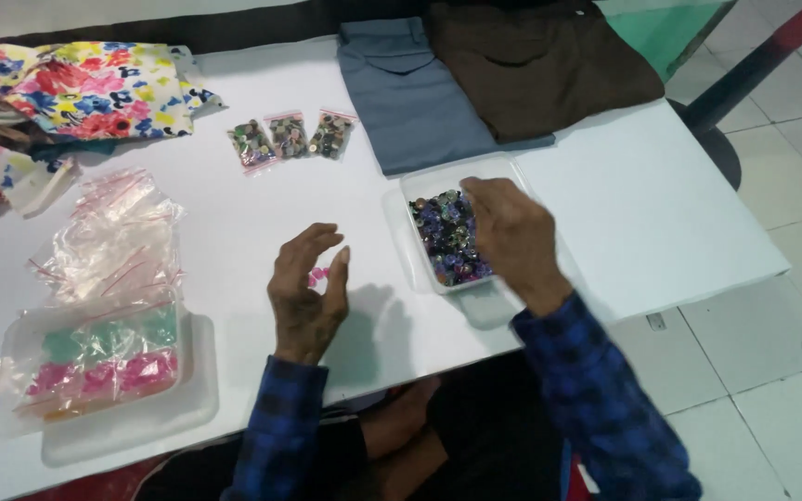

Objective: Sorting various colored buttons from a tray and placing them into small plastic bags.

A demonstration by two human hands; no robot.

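My right hand [512, 237] reaches into a clear plastic box [420, 183] full of small dark buttons [445, 239]; its fingers hover over or touch them, and whether it grips any is hidden. My left hand [306, 289] is raised a little above the white table [661, 213], fingers curled and apart, with small pink pieces [316, 276] seen between thumb and fingers. Whether they sit in the hand or on the table is unclear. Three small filled zip bags [290, 137] of buttons lie in a row further back.
A heap of empty clear zip bags [113, 237] lies at left, above a clear tray [122, 408] with green and pink packets. Floral cloth [76, 88] sits at far left, folded grey [410, 93] and brown [531, 60] garments at the back. The table edge runs on the right.
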